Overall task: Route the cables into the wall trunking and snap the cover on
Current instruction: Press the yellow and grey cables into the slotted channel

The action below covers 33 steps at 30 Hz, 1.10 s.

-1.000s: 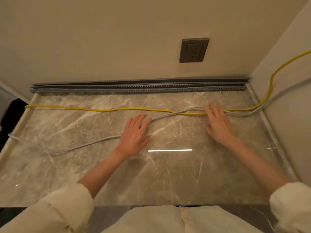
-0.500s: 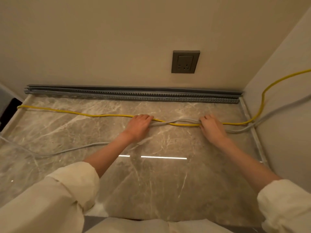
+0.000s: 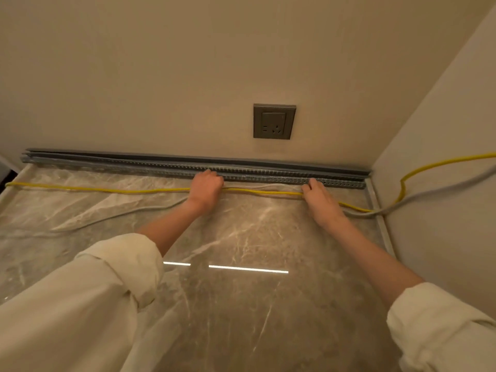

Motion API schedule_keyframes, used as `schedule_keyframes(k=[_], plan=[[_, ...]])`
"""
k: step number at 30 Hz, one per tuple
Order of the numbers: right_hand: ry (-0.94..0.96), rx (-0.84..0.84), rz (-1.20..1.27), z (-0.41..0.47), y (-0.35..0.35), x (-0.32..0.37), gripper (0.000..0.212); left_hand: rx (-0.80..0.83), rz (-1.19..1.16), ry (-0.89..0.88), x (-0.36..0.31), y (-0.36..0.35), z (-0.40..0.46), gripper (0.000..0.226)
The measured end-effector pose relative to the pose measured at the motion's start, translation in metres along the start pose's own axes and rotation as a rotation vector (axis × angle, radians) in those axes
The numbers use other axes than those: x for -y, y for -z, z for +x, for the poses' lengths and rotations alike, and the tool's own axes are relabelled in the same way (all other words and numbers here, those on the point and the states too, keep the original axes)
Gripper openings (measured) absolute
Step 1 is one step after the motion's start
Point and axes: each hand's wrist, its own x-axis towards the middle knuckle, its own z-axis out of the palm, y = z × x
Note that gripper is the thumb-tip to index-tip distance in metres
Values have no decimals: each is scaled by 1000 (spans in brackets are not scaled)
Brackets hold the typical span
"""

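A grey slotted trunking (image 3: 134,167) runs along the foot of the back wall, with its flat grey cover (image 3: 107,154) lying just behind it against the wall. A yellow cable (image 3: 94,188) and a grey cable (image 3: 120,214) lie across the marble counter. My left hand (image 3: 205,189) is closed on both cables right in front of the trunking's middle. My right hand (image 3: 320,201) grips the same two cables further right, its fingertips touching the trunking's front wall. Between my hands the cables stretch just in front of the trunking.
A grey wall socket (image 3: 274,121) sits above the trunking. The marble counter (image 3: 241,304) ends at a side wall (image 3: 442,130) on the right, along which both cables run off. The left counter edge (image 3: 8,191) drops to a dark gap.
Both hands closed on the two cables and carried them away from me, from mid-counter up to the front of the trunking. The camera leaned forward.
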Motion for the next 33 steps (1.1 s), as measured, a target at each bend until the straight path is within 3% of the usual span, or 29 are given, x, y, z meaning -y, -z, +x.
schedule_keyframes(k=[7,14,22,28,33], plan=[[62,-232,16,15,9,-14,42,-120,-109,101,6,7,17,14],[61,-45,-38,17,-2,-15,32,-76,-172,61,2,-12,14,14],[-267,-13,-16,12,-12,37,36,-104,-481,-53,20,-33,6,27],[-12,-91,12,20,-7,127,53,-118,-774,-204,55,-29,-36,32],[181,-100,72,40,-9,212,42,-108,-712,-94,127,-38,-86,33]])
